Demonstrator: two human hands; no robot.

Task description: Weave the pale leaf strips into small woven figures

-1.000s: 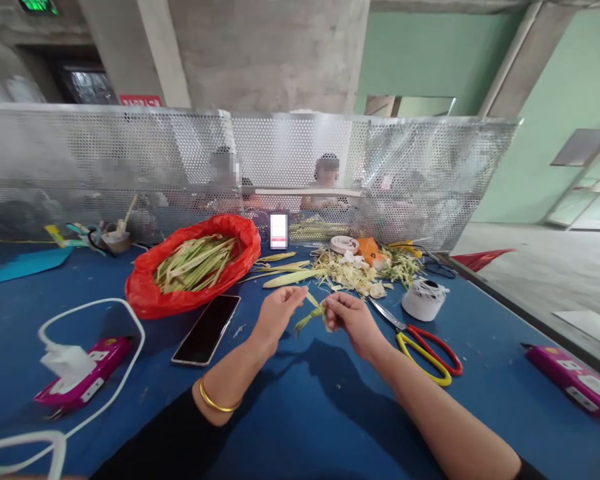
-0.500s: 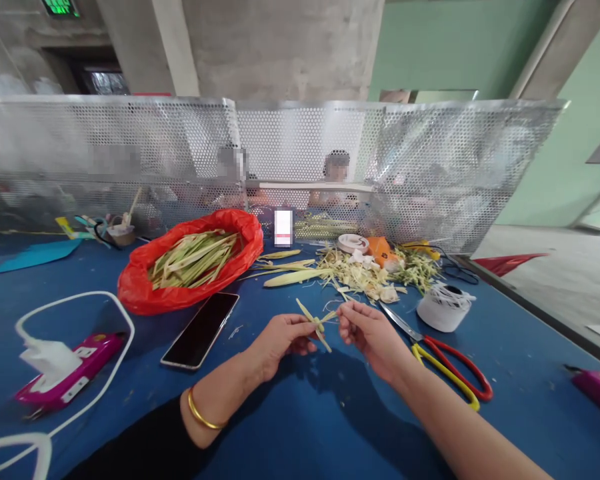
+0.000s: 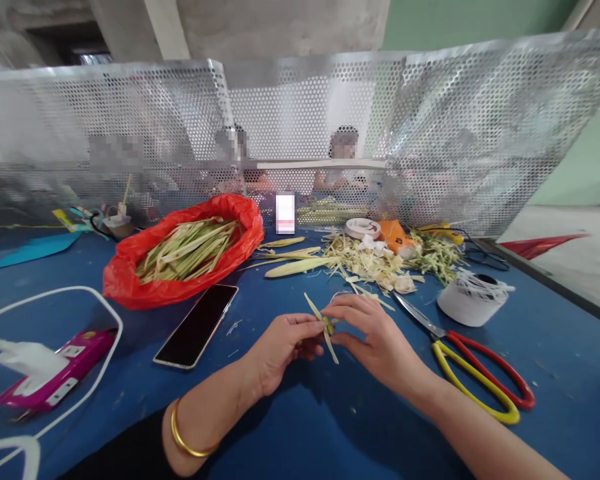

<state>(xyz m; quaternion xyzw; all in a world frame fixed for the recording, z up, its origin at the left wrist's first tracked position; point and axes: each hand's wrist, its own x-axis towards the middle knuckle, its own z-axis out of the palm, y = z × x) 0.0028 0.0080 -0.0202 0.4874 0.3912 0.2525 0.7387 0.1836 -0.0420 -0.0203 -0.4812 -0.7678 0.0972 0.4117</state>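
Both hands meet over the blue table point(image 3: 300, 427) at the centre of the view. My left hand point(image 3: 280, 347), with a gold bangle on its wrist, pinches a narrow pale green leaf strip point(image 3: 323, 325). My right hand point(image 3: 375, 337) pinches the same strip from the other side, fingers closed on it. The strip's ends stick out above and below the fingertips. A red bag of leaf strips point(image 3: 180, 253) lies to the far left of the hands.
A black phone point(image 3: 196, 325) lies left of my hands. Red and yellow scissors point(image 3: 473, 370) and a white thread spool point(image 3: 473, 300) are on the right. Leaf scraps point(image 3: 375, 263) pile beyond. A pink power strip point(image 3: 55, 373) with white cable sits at left. People sit behind a perforated metal screen point(image 3: 300, 133).
The camera has tilted down and closer. My hands have come nearer together on the strip, and my right hand's fingers now curl over its middle.
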